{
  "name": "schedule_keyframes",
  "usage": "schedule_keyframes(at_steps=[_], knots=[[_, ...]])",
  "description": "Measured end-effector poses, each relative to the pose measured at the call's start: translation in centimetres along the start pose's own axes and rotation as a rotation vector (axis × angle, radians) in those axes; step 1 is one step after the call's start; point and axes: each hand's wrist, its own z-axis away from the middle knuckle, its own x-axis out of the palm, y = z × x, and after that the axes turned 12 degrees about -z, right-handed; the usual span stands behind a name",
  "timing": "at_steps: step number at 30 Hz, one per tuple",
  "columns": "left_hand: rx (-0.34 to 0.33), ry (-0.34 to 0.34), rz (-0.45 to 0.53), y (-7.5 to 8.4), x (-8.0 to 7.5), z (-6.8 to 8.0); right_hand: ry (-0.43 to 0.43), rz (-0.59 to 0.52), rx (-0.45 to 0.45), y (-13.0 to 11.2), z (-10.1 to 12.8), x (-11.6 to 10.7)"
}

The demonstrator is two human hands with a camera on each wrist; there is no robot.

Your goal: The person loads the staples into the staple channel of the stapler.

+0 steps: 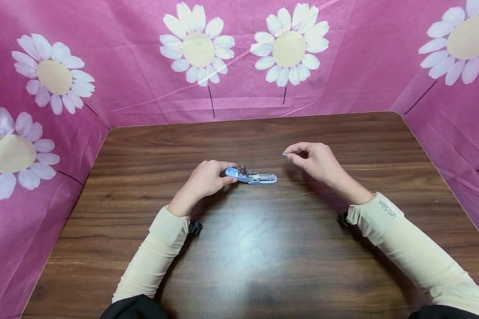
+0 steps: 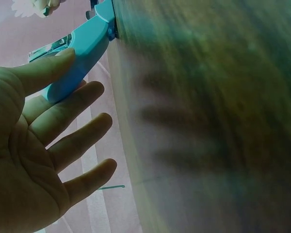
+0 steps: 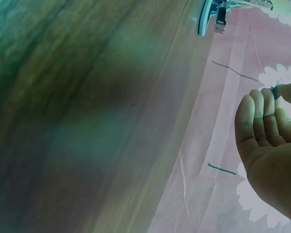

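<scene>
A light blue stapler [image 1: 259,179] lies opened out near the middle of the table, its metal magazine exposed. My left hand [image 1: 205,179] pinches one end of it between thumb and fingers. In the left wrist view the thumb presses the stapler's blue body [image 2: 85,51] while the other fingers spread loosely. Off to the right, my right hand [image 1: 319,161] pinches a short grey strip of staples [image 1: 285,154] between thumb and index finger. That small strip [image 3: 275,92] shows dark at the fingertips in the right wrist view, a short way from the stapler.
The brown wood-grain table [image 1: 239,248] reaches to a pink cloth backdrop [image 1: 135,97] with white daisies at the back and sides. Dark wrist straps [image 1: 194,227] sit at both cream sleeves [image 1: 151,252].
</scene>
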Motion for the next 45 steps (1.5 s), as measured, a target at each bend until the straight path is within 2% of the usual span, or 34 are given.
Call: schedule_keyframes(at_steps=[13, 22, 36, 45], knots=[[0.002, 0.003, -0.008, 0.1, 0.0, 0.0, -0.043, 0.010, -0.034, -0.9, 0.0, 1.0], [0.002, 0.005, -0.003, 0.0, 0.1, 0.1, -0.069, 0.013, -0.097, -1.1, -0.1, 2.1], [0.003, 0.010, -0.018, -0.3, 0.2, 0.0, -0.139, 0.033, -0.073, -1.2, -0.2, 3.2], [-0.001, 0.000, -0.014, -0.3, 0.0, 0.1, -0.206, 0.128, -0.078, -0.7, -0.3, 4.0]])
